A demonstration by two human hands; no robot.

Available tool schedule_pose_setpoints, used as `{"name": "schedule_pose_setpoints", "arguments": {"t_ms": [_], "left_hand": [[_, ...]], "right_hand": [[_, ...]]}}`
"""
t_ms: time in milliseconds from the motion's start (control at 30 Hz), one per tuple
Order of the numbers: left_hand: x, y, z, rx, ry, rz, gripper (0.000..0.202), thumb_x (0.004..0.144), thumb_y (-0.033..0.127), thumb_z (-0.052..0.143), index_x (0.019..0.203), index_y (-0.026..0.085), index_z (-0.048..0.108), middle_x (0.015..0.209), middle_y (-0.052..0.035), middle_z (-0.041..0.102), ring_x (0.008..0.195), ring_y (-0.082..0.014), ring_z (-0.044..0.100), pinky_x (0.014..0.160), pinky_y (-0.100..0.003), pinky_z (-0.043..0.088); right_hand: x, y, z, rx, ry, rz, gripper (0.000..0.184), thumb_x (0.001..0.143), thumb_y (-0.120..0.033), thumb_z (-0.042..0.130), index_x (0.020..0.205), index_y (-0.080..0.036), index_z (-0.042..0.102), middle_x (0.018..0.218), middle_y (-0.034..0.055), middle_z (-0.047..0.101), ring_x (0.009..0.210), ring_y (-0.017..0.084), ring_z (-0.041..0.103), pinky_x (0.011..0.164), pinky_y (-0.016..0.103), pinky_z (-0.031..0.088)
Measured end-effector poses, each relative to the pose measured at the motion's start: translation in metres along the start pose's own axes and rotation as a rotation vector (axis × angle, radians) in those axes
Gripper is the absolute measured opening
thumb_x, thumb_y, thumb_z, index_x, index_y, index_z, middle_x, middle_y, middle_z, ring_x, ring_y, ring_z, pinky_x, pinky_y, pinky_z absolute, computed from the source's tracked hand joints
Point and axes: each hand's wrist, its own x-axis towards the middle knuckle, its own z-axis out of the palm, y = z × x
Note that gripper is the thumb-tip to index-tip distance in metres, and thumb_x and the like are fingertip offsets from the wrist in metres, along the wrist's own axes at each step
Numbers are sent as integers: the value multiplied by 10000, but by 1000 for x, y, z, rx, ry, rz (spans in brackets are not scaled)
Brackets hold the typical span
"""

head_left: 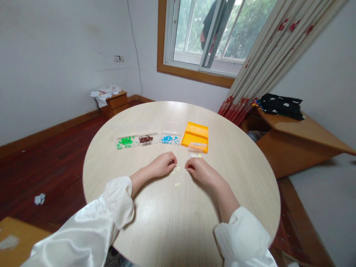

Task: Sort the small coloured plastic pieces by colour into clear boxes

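Both my hands rest on a round pale wooden table (167, 222). My left hand (162, 164) is curled, its fingertips pinched together beside small pale yellow pieces (177, 174) scattered on the table. My right hand (200, 170) is also curled, fingers closed, on the other side of those pieces. Whatever each pinch holds is too small to make out. Just beyond my right hand stands a small clear box (197, 149) with a few pale pieces in it.
Behind it lies an orange tray (195, 135). Left of it stand three clear boxes: blue pieces (170, 139), brown pieces (148, 139), green pieces (127, 141). A low wooden cabinet (294, 142) with dark cloth is at the right; a curtain and window are behind.
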Motion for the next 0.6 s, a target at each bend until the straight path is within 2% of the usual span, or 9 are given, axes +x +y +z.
{"name": "schedule_pose_setpoints", "arguments": {"t_ms": [600], "left_hand": [[-1,-1,1,0,5,3,98,771,120,511,755,146,604,772,-39,570,696,-142,524,706,-269,439]], "right_hand": [[0,2,2,-13,18,-25,215,744,-3,515,768,-136,682,797,81,692,748,157,606,701,254,441]]}}
